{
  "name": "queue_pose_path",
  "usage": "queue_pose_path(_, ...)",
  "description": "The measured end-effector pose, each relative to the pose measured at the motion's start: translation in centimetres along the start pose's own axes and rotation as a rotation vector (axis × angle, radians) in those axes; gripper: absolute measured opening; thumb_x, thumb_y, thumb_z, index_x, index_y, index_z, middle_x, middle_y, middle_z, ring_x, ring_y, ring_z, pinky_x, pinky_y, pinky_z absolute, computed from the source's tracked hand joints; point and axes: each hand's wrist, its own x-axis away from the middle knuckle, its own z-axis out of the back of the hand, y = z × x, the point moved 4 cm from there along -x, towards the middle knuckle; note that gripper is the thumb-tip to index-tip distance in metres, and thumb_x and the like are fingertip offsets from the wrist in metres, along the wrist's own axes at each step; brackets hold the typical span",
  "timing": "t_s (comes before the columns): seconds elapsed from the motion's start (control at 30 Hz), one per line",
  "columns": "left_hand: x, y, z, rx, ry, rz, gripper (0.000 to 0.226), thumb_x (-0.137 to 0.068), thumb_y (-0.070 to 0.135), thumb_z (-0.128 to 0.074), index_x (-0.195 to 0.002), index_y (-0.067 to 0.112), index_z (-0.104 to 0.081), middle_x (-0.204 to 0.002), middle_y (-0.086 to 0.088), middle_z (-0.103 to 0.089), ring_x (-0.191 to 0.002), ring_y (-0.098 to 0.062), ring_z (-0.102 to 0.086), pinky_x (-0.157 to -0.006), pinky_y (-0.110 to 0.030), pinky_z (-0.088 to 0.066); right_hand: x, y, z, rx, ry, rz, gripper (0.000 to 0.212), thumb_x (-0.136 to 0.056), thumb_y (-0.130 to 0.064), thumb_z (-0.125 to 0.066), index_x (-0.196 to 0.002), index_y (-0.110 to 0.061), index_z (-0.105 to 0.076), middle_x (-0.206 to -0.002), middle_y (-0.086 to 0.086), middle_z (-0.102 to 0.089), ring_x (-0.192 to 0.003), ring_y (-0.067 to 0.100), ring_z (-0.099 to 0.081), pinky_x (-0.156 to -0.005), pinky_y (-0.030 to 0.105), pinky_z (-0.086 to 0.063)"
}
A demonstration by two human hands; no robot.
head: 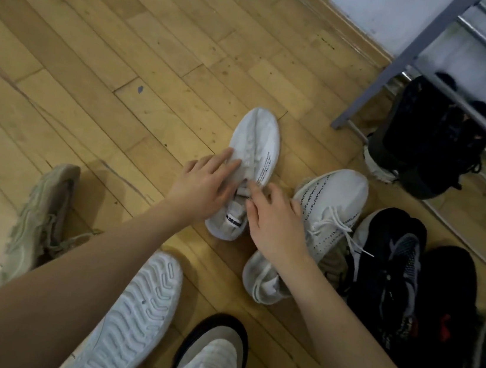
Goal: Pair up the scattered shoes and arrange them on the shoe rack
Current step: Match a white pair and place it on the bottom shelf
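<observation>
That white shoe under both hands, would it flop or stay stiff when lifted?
The white shoe looks like thin fabric, so its upper probably folds, and it is likely light. Its flat sole suggests it won't roll. Left hand and right hand touch it.

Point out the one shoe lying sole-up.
The white shoe at bottom centre, beside the left forearm: its ridged tread faces the camera. The other shoes on the floor show uppers or laces.

Both hands on white sneaker (250, 166): left hand (204, 185) fingers flat on laces, right hand (277, 222) at tongue; shoe rack (406, 63) beyond, up-right of sneaker.
</observation>
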Motion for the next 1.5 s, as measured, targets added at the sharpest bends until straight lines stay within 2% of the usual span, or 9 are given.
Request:
queue_pose_path(0.23, 5.0, -1.0, 2.0, 0.006, 0.064, 0.102, 0.052, -0.091, 0.038, -0.031, -0.131, 0.011, -0.050, -0.138, -0.014, -0.047, -0.120, -0.037, -0.046, -0.094, -0.050, -0.038, 0.9, -2.9, 1.2, -0.068, 0.160, 0.104, 0.039, -0.092, -0.036, -0.036, -0.121, -0.023, -0.058, -0.122, 0.002, -0.059, -0.104, 0.026, -0.055, -0.087, 0.041, -0.027)
queue_pose_path(0.53, 13.2, -2.9, 0.7, -0.042, -0.028, 0.311, 0.066, -0.086, 0.053, -0.024, -0.138, 0.016, -0.040, -0.143, -0.009, -0.041, -0.126, -0.032, -0.040, -0.099, -0.048, -0.034, 3.6, -6.9, -1.9, -0.124, -0.011, 0.407, 0.040, -0.085, -0.046, -0.042, -0.110, -0.027, -0.066, -0.111, -0.009, -0.065, -0.107, 0.028, -0.055, -0.090, 0.040, -0.020)
queue_pose_path(0.7, 18.1, -2.1, -1.5, -0.073, -0.185, 0.393, 0.082, -0.083, 0.072, -0.029, -0.147, 0.024, -0.011, -0.154, -0.005, -0.017, -0.137, -0.027, -0.021, -0.110, -0.042, -0.020, 5.8, -7.3, -3.8, 0.009, -0.047, 0.474, 0.047, -0.081, -0.056, -0.040, -0.115, -0.033, -0.064, -0.121, -0.009, -0.063, -0.129, 0.033, -0.026, -0.103, 0.052, -0.012)
queue_pose_path(0.83, 18.9, -1.6, -2.3, -0.183, -0.232, 0.366, 0.115, -0.059, 0.089, -0.030, -0.147, 0.015, -0.022, -0.144, -0.011, -0.034, -0.126, -0.030, -0.036, -0.101, -0.044, -0.033, 7.0, -7.3, -4.6, 0.076, -0.085, 0.481, 0.049, -0.081, -0.061, -0.037, -0.119, -0.039, -0.059, -0.130, -0.009, -0.058, -0.139, 0.036, -0.015, -0.106, 0.059, -0.005)
queue_pose_path(0.97, 18.0, -1.1, -2.2, -0.200, -0.228, 0.373, 0.114, -0.059, 0.082, -0.033, -0.147, 0.012, -0.015, -0.137, -0.010, -0.032, -0.122, -0.029, -0.035, -0.100, -0.041, -0.034, 6.6, -7.2, -4.9, 0.095, -0.075, 0.466, 0.050, -0.080, -0.062, -0.036, -0.117, -0.042, -0.061, -0.131, -0.009, -0.057, -0.138, 0.034, -0.014, -0.106, 0.058, -0.006)
queue_pose_path(1.03, 17.3, -1.3, -1.9, -0.179, -0.197, 0.383, 0.111, -0.059, 0.077, -0.039, -0.146, 0.011, -0.017, -0.135, -0.010, -0.033, -0.120, -0.029, -0.035, -0.099, -0.040, -0.033, 6.5, -7.4, -4.8, 0.084, -0.048, 0.421, 0.049, -0.080, -0.059, -0.035, -0.118, -0.041, -0.060, -0.129, -0.010, -0.058, -0.137, 0.031, -0.018, -0.107, 0.057, -0.005)
queue_pose_path(1.23, 14.2, -2.1, 1.4, -0.144, 0.071, 0.238, 0.092, -0.062, 0.067, -0.049, -0.131, 0.005, -0.047, -0.123, -0.021, -0.052, -0.103, -0.040, -0.053, -0.082, -0.046, -0.045, 4.4, -7.7, -1.8, -0.036, 0.081, 0.282, 0.048, -0.089, -0.050, -0.034, -0.129, -0.033, -0.053, -0.123, -0.013, -0.062, -0.131, 0.025, -0.042, -0.104, 0.049, -0.007)
queue_pose_path(1.4, 10.3, -1.3, 5.1, 0.036, 0.222, 0.143, 0.086, -0.063, 0.064, -0.049, -0.129, 0.009, -0.052, -0.130, -0.019, -0.050, -0.111, -0.039, -0.050, -0.089, -0.048, -0.041, 1.8, -5.8, 2.1, -0.167, 0.178, 0.224, 0.048, -0.091, -0.054, -0.033, -0.134, -0.038, -0.046, -0.130, -0.014, -0.056, -0.132, 0.019, -0.035, -0.104, 0.046, -0.010)
queue_pose_path(1.5, 8.3, -1.4, 6.5, 0.383, 0.220, 0.141, 0.084, -0.065, 0.059, -0.060, -0.136, 0.016, -0.046, -0.140, -0.004, -0.043, -0.126, -0.019, -0.041, -0.102, -0.032, -0.034, 0.4, -4.6, 4.0, -0.348, 0.189, 0.184, 0.050, -0.090, -0.057, -0.032, -0.137, -0.040, -0.041, -0.142, -0.017, -0.043, -0.134, 0.002, -0.021, -0.106, 0.035, -0.006)
